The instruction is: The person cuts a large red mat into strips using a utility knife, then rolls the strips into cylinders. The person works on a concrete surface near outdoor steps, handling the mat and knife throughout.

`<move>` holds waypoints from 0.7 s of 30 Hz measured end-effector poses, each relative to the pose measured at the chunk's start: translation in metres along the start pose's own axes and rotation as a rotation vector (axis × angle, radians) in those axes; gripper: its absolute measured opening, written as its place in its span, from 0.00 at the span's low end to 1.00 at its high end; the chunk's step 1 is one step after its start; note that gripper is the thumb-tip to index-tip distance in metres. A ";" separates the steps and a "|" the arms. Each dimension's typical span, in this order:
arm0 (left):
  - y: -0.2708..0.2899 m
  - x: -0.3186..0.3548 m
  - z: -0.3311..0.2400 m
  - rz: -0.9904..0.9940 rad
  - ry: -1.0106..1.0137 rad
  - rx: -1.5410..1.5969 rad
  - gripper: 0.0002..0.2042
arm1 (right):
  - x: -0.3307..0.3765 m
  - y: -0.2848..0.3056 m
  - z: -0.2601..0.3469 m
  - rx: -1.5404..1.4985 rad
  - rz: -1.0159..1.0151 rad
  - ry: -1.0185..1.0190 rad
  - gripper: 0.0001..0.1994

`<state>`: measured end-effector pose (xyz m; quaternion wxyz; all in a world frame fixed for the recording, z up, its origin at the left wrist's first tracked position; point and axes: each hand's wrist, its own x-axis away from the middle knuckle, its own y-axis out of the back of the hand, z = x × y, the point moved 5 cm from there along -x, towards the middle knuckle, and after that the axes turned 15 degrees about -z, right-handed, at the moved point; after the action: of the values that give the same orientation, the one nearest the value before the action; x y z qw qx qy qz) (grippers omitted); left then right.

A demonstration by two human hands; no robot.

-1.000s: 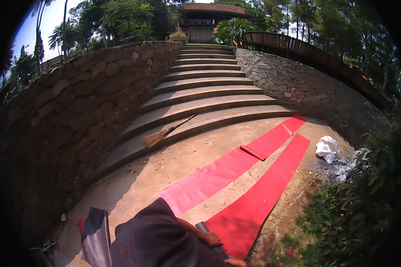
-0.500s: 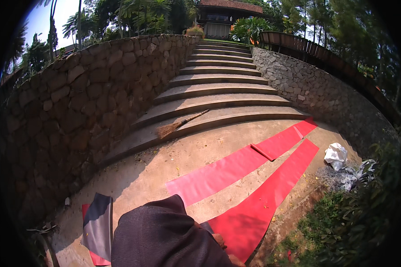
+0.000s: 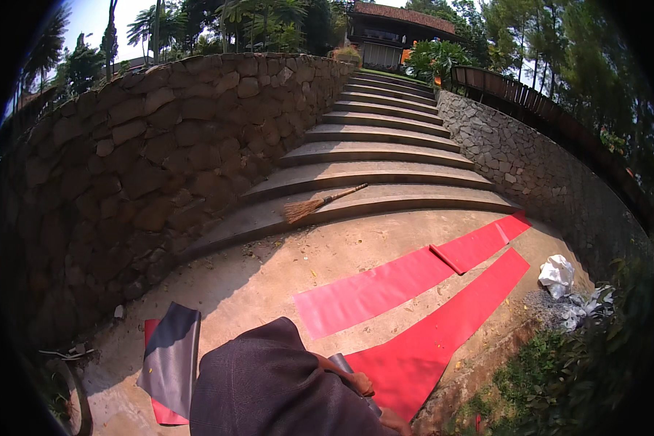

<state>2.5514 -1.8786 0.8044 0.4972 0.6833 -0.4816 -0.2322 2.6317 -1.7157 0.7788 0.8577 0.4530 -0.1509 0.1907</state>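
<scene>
A long red sheet [image 3: 443, 327] with a dark grey underside lies on the concrete, stretching toward the steps. Its near end is turned over into a grey rolled edge [image 3: 340, 361]. My left hand [image 3: 360, 384] is closed on this roll, its forearm coming out from behind dark cloth. Lower down, near the same edge, my right hand [image 3: 394, 421] shows only in part; its fingers are hidden. The dark cloth of clothing [image 3: 269, 378] bulges up in front and covers much of the near ground.
Alongside lies a second red strip [image 3: 370, 294] with a folded part. A grey-and-red sheet piece [image 3: 171, 356] rests at left. A broom [image 3: 316, 206] lies on the bottom steps [image 3: 392, 174]. Stone walls [image 3: 174, 138] flank them. White crumpled bags [image 3: 556, 276] and plants [image 3: 552, 363] are at right.
The view has turned a little, so the scene sits farther right and lower. More of the grey rolled edge and of my left hand and forearm now shows.
</scene>
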 end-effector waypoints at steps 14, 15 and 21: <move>-0.036 0.178 -0.028 0.221 -0.073 0.111 0.25 | 0.092 -0.112 0.133 0.127 -0.177 0.090 0.36; -0.053 0.176 -0.010 0.324 -0.030 0.294 0.24 | 0.103 -0.117 0.151 0.227 -0.305 0.149 0.36; -0.040 0.190 -0.032 0.429 -0.003 0.325 0.28 | 0.109 -0.141 0.146 0.092 -0.067 0.015 0.36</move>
<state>2.6751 -2.0314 0.8116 0.4180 0.6362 -0.6471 -0.0421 2.7811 -1.8902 0.8040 0.8430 0.4952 -0.1203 0.1719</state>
